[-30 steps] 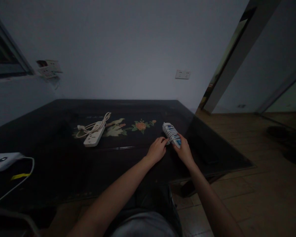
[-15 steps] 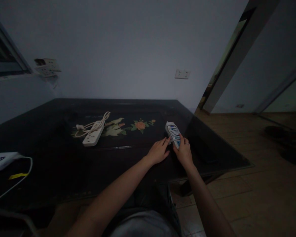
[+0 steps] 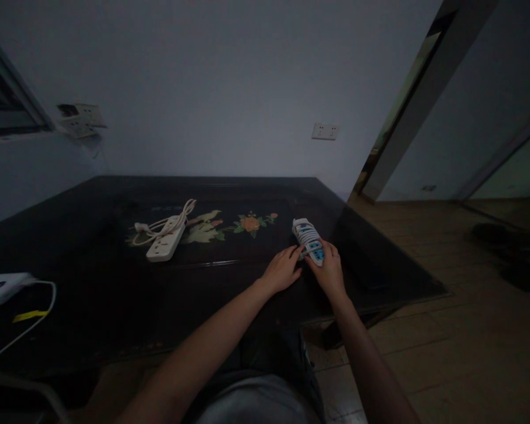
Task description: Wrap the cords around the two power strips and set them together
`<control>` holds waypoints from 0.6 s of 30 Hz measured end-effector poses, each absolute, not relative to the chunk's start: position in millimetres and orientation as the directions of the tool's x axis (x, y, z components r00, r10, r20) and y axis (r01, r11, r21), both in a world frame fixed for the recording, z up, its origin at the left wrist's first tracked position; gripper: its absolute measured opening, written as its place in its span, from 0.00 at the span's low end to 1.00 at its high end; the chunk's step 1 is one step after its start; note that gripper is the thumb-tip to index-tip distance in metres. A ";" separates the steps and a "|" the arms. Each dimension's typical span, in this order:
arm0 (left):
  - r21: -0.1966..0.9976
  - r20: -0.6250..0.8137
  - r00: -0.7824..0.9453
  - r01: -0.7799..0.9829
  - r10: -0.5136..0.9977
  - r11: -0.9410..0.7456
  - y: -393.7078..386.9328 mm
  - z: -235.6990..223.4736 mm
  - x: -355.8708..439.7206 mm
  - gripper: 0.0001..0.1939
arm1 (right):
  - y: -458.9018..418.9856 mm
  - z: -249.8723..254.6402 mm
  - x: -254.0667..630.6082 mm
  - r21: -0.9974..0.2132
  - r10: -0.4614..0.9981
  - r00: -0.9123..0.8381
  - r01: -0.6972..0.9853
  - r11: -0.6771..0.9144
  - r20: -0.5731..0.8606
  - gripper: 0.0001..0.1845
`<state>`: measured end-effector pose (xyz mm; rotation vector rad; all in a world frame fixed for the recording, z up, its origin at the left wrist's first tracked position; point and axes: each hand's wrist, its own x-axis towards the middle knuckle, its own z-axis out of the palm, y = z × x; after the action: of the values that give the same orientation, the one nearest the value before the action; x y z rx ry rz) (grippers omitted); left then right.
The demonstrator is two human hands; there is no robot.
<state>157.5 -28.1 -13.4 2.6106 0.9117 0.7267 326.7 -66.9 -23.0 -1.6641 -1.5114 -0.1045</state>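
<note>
A white power strip with blue sockets lies slanted near the right side of the dark table. Its white cord is wound round the far half in several turns. My right hand grips the near end, thumb on the left and fingers along the right edge. At the strip's left side, my left hand has its fingertips closed at the cord's loose end, which they partly hide. Farther left lies a second white power strip, its pale cord bundled loosely on top.
At the far left sits a white device with a thin cable, and a yellow strip lies beside it. A flat dark object rests right of my right hand. Wall sockets are behind the table, whose front edge is near my body.
The near end of the held strip shows more of its blue sockets, and the strip has shifted slightly left. Both hands stay at it. The view has turned a little.
</note>
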 end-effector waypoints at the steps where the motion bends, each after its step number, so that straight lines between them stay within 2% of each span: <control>1: 0.414 0.373 0.672 0.496 0.639 -0.763 -27.9 -13.6 157.5 0.33 | -66.9 -22.9 326.7 -0.527 0.773 0.265 0.844 0.103 0.576 0.33; 7: 0.441 0.398 0.654 0.478 0.643 -0.760 -27.1 -13.0 157.3 0.32 | -68.7 -21.0 325.7 -0.536 0.757 0.274 0.836 0.118 0.593 0.31; 18: 0.506 0.460 0.590 0.440 0.664 -0.742 -25.1 -11.7 156.4 0.27 | -75.0 -7.5 321.7 -0.548 0.672 0.309 0.818 0.174 0.673 0.21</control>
<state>156.4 -25.1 -11.7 2.4834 0.8955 0.9215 321.7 -75.0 -7.5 -1.5467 -1.4130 -0.1788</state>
